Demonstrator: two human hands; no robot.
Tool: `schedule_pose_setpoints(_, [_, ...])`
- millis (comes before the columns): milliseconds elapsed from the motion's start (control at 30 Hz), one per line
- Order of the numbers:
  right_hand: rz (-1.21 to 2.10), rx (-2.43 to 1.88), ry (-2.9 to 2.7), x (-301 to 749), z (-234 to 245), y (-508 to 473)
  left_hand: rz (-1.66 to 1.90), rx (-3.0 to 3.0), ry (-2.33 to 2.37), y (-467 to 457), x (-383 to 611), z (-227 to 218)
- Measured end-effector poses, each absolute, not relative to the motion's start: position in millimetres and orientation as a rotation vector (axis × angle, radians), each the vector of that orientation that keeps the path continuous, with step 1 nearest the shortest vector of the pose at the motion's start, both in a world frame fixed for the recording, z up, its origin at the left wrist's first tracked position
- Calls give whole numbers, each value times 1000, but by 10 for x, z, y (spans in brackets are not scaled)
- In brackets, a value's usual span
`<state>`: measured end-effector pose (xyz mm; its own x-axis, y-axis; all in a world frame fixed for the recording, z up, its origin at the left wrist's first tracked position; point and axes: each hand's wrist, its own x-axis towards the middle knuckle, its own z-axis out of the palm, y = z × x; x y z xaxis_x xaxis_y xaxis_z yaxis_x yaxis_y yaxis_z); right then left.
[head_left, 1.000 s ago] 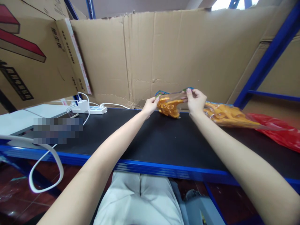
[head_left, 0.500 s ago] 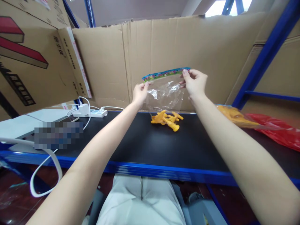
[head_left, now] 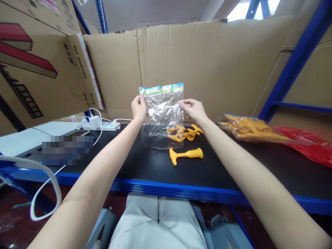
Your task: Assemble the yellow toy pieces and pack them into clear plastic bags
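A clear plastic bag (head_left: 163, 112) with a colourful printed header strip hangs upright between my hands above the black shelf. My left hand (head_left: 139, 109) pinches its left edge just below the header. On the opposite side my right hand (head_left: 194, 109) pinches the right edge, a bit lower down. Through and beside the film, several yellow plastic pieces (head_left: 192, 134) show on the shelf; the film partly covers them. Nearer to me lies a yellow T-handled plastic piece (head_left: 185, 155), its handle pointing left, apart from both hands.
A filled clear bag of yellow pieces (head_left: 249, 128) lies at right beside a red plastic bag (head_left: 306, 141). At left are a white power strip (head_left: 110, 126), cables and a phone (head_left: 77, 133). Cardboard (head_left: 220, 65) walls the back; a blue shelf edge (head_left: 181, 189) runs along the front.
Both hands and the bag have moved left, and the bag now faces me, hanging down to the shelf. A T-handled yellow piece now lies separately in front of the other pieces.
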<state>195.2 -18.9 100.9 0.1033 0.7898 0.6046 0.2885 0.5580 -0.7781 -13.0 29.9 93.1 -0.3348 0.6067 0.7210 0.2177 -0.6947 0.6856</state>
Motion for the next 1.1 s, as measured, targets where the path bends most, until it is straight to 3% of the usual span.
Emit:
schedule_pose_setpoints(233, [874, -1193, -1418, 1806, 587, -310, 2085, 1781, 1486, 402, -355, 580])
schedule_pose_setpoints(433, [453, -1331, -1745, 1898, 620, -633, 1907, 1871, 1711, 475, -721, 413])
schedule_pose_setpoints(600, [1012, -1304, -2394, 2182, 706, -1006, 1842, 1865, 1802, 445, -970, 341])
schedule_pose_setpoints(667, [904, -1328, -2546, 2254, 635, -1004, 1814, 1880, 1784, 422, -981, 282])
schedule_pose_setpoints(833, [166, -1387, -2549, 2416, 335, -670, 1640, 2004, 1726, 363, -885, 111])
schedule_pose_setpoints(1100, [16, -1684, -2261, 2456, 236, -277, 1535, 2056, 1707, 271, -745, 73])
